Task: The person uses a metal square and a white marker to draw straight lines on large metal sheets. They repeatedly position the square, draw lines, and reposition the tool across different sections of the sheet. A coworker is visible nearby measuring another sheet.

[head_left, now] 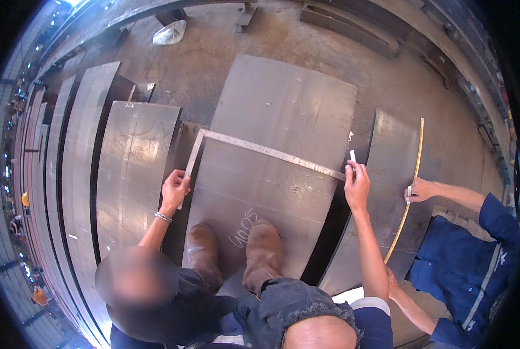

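a metal square [274,153] has its long leg lying across a grey steel plate [289,99], its short leg running along the plate's left edge. the left hand [175,192] has its fingers clamped on that short leg. the right hand [357,187], near the long leg's far end, has its fingers closed on a white chalk stick [353,156]. brown boots [264,251] stand on the plate. to the right, a co-worker's hand [421,191] is at a yellow measuring tape [420,148] over another plate [382,174].
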Demonstrator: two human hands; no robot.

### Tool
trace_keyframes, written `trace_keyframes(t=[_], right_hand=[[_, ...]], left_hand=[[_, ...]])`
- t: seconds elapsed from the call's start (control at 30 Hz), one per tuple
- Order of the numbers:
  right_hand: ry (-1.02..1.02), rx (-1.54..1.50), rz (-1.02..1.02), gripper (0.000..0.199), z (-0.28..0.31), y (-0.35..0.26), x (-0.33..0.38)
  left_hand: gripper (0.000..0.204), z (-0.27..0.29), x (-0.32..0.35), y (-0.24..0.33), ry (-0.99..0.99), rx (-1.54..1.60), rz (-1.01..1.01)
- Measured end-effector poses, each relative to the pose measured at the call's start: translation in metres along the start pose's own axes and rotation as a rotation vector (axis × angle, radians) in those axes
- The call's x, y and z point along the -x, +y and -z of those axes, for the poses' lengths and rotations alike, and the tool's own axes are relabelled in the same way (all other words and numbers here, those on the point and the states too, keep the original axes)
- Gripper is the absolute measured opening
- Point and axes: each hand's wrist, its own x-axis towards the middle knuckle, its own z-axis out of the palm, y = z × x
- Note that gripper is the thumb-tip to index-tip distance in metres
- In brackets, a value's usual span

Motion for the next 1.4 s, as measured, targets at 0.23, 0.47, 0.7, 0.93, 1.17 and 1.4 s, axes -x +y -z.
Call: trace_keyframes(t=[0.23, 0.47, 0.7, 0.93, 1.17, 1.4], right_hand=[[0.04, -0.416, -0.198, 0.034, 0.022, -0.031, -0.01], [-0.012, -0.458, -0.33, 0.012, 0.02, -0.043, -0.004], [-0.013, -0.369, -0.363, 0.009, 0.021, -0.079, 0.016], [-0.076, -0.3, -0.405, 0.008, 0.017, -0.105, 0.014], [-0.137, -0.313, -0.407, 0.007, -0.004, -0.101, 0.0], [-0.168, -0.49, -0.448, 0.01, -0.028, -0.089, -0.006]], left_hand=[[0.033, 0.0, 0.006, -0.031, -0.053, 0.016, 0.004], [0.042, 0.004, 0.012, -0.036, -0.053, -0.126, -0.038], [0.038, -0.003, 0.003, -0.056, -0.057, -0.11, -0.246], [0.036, -0.004, 0.014, -0.014, -0.022, -0.225, -0.18], [0.037, -0.005, 0.007, -0.032, -0.025, -0.139, -0.106], [0.034, -0.003, 0.009, -0.026, -0.019, -0.134, -0.075]])
